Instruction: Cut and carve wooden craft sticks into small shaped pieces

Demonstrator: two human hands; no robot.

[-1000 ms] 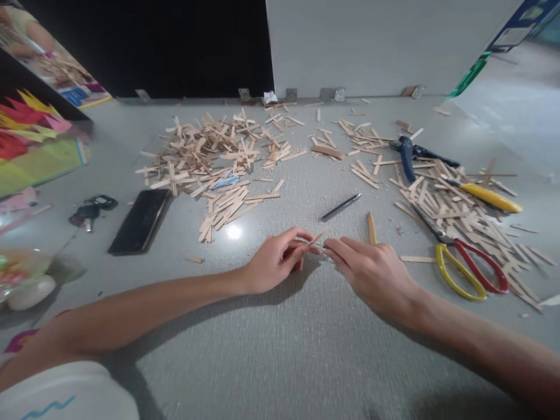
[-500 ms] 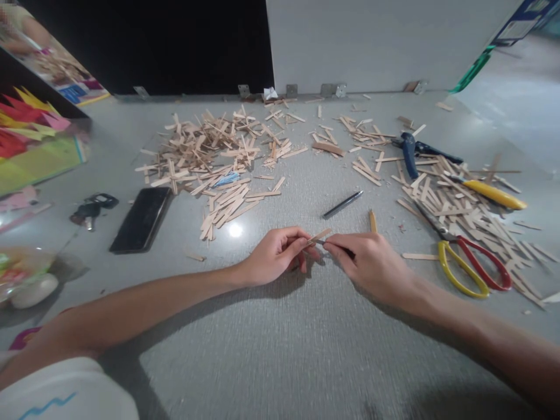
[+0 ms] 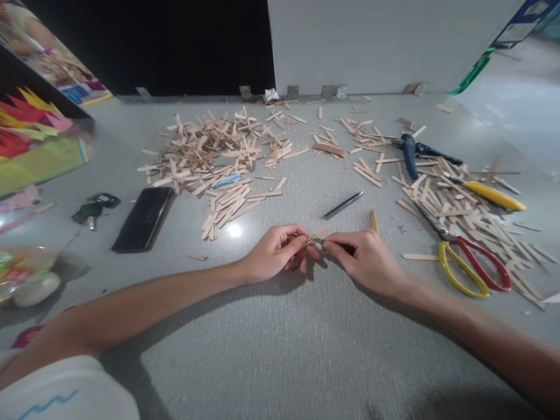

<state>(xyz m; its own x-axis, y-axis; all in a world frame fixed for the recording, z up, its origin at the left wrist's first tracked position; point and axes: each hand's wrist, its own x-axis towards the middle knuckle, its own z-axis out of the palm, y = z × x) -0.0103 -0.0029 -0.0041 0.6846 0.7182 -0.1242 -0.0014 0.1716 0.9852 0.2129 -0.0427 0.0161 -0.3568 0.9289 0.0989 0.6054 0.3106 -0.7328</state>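
My left hand (image 3: 280, 252) is closed, pinching a small wooden craft stick (image 3: 321, 232) between thumb and fingers. Opposite it, my right hand (image 3: 365, 256) is closed in a pinch on a small, thin grey piece that looks like a blade (image 3: 318, 240); most of it is hidden by the fingers. Its tip meets or nearly meets the stick at the left fingertips. Both hands are just above the grey table (image 3: 280, 344). Beyond them lie a dark pen (image 3: 343, 205) and a short yellow pencil (image 3: 373, 221).
Loose craft sticks (image 3: 210, 143) are heaped at back left, with more sticks (image 3: 472, 219) at right. Scissors (image 3: 464, 265), a yellow cutter (image 3: 496, 195) and a blue-handled tool (image 3: 410, 154) lie among these. At left are a phone (image 3: 143, 220) and keys (image 3: 91, 211). Upright panels (image 3: 376, 46) border the back.
Both hands stay in nearly the same place. The grey piece in my right hand has shifted very slightly against the stick. The objects on the table have not moved.
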